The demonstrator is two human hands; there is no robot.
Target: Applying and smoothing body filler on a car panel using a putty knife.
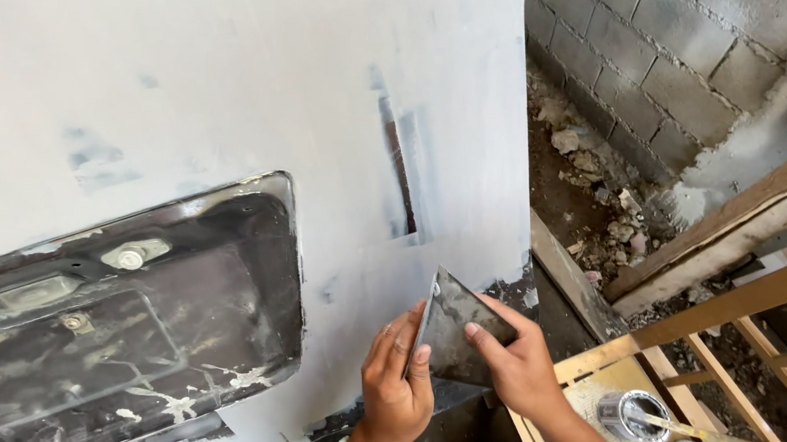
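While a grey-coated car panel [232, 87] fills the left of the view, a thin metal scraper [455, 330] is held just beside its lower edge. Left hand [396, 377] grip is closed on the scraper's left edge; right hand [520, 361] grip pinches its right side. An open tin [631, 415] sits on a wooden stool [746, 297] nearby.

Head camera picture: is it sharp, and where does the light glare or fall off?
Head view: mostly sharp, lit by even daylight; the white-coated panel looks bright, nearly washed out; the dark recessed metal housing shows soft sheen; both hands, left hand and right hand, on the thin grey scraper blade, are crisp.
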